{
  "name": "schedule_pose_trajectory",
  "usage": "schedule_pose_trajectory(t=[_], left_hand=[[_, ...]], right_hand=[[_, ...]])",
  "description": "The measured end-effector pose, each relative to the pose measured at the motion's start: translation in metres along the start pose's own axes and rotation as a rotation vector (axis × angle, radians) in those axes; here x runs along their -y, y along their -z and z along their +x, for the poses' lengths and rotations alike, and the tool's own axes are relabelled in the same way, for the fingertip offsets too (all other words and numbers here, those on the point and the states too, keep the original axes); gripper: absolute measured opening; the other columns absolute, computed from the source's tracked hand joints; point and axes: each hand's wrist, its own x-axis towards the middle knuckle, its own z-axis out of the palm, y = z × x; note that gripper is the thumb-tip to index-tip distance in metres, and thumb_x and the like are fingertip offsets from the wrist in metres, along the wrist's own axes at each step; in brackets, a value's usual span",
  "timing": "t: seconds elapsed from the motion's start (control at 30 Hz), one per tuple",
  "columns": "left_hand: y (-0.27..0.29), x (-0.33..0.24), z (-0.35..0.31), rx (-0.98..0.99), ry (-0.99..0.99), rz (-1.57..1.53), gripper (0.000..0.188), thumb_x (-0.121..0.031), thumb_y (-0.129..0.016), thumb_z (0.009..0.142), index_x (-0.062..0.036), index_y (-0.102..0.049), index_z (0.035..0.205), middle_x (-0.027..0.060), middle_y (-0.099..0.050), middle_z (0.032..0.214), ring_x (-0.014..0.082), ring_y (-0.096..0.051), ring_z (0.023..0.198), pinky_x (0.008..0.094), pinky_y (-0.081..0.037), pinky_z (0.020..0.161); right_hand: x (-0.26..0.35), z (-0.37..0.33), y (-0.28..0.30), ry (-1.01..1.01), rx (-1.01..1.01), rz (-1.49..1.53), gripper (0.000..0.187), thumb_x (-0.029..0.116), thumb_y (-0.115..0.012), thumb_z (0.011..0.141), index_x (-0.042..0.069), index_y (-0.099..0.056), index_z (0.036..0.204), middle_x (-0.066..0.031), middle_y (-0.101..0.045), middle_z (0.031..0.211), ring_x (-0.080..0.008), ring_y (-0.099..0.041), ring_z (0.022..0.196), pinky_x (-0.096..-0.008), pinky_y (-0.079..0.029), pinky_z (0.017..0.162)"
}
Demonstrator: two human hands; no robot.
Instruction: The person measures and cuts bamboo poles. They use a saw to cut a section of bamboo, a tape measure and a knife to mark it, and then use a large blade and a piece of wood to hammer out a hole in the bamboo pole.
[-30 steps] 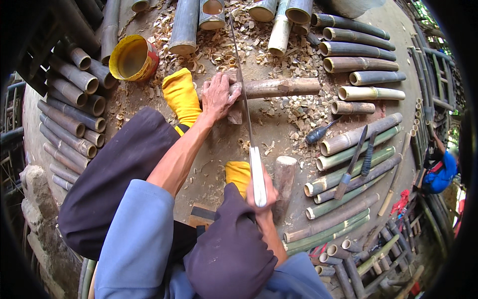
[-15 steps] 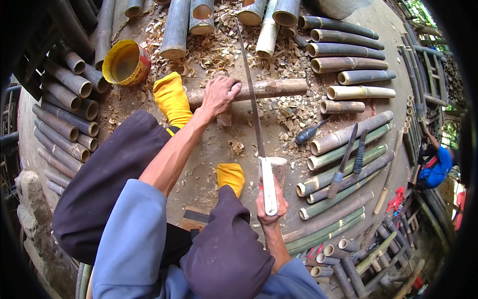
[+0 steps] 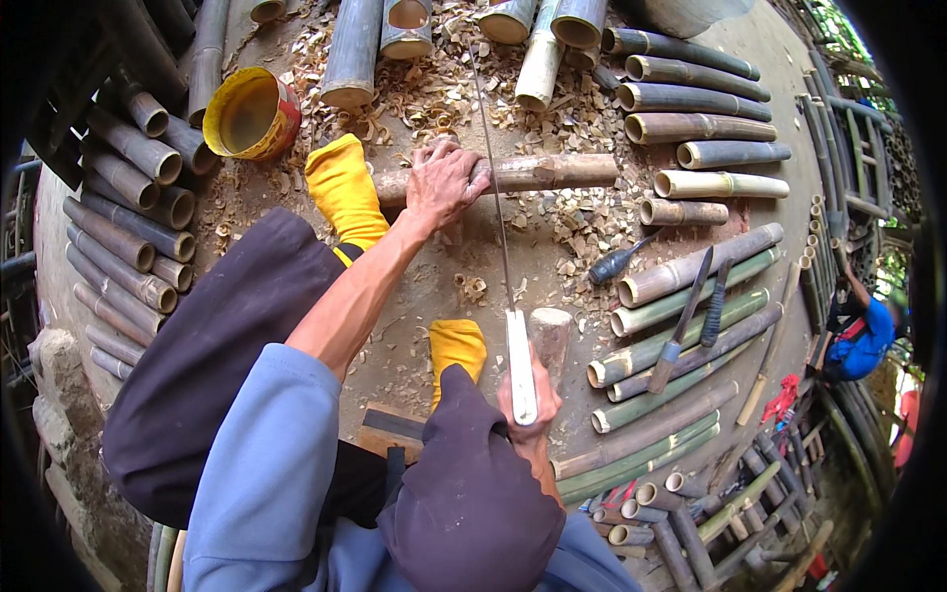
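Note:
My left hand [image 3: 446,185] is closed over a brown bamboo piece [image 3: 562,172] lying crosswise in front of me, pressing it down. A wooden support, mostly hidden, shows under that hand. My right hand [image 3: 536,407] grips the white handle of a handsaw [image 3: 521,370]. The long thin blade runs away from me across the bamboo, just right of my left fingers. I cannot tell how deep it sits in the bamboo. Beside the saw handle stands a short wooden mallet or block [image 3: 549,340], partly behind my right hand. My feet wear yellow coverings [image 3: 347,187] on both sides of the work.
Bamboo lengths [image 3: 700,128] lie in rows on the right, with a knife [image 3: 681,321] and dark-handled tools [image 3: 612,264] among them. More bamboo tubes [image 3: 128,163] are stacked left, near a yellow bucket [image 3: 252,113]. Wood chips [image 3: 582,232] litter the floor. A person in blue [image 3: 860,340] is far right.
The saw handle and my right hand have shifted slightly left and toward me, and the blade stands steeper in view. My left hand stays on the bamboo, its fingers slightly shifted.

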Motion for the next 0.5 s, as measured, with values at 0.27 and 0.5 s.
schedule_pose_trajectory(t=[0.27,0.5], left_hand=[[0.0,-0.004,0.001,-0.113,-0.012,-0.013,0.03,-0.037,-0.051,0.084,-0.0127,-0.063,0.097,0.0042,-0.065,0.096,0.0183,-0.055,0.103,0.0404,-0.034,0.094],[-0.002,0.009,0.001,-0.045,0.008,-0.102,0.037,-0.042,-0.051,0.081,-0.0102,-0.062,0.097,0.0069,-0.065,0.096,0.0198,-0.054,0.106,0.0427,-0.03,0.097]], right_hand=[[-0.009,-0.023,0.007,0.013,-0.019,0.061,0.041,-0.002,-0.057,0.067,-0.01,-0.059,0.107,-0.0219,-0.065,0.099,-0.0269,-0.066,0.062,-0.0314,-0.052,0.055],[0.009,-0.049,0.03,-0.024,0.009,-0.005,0.038,0.001,-0.06,0.071,-0.009,-0.059,0.107,-0.0199,-0.065,0.104,-0.0239,-0.068,0.069,-0.0296,-0.053,0.056]])
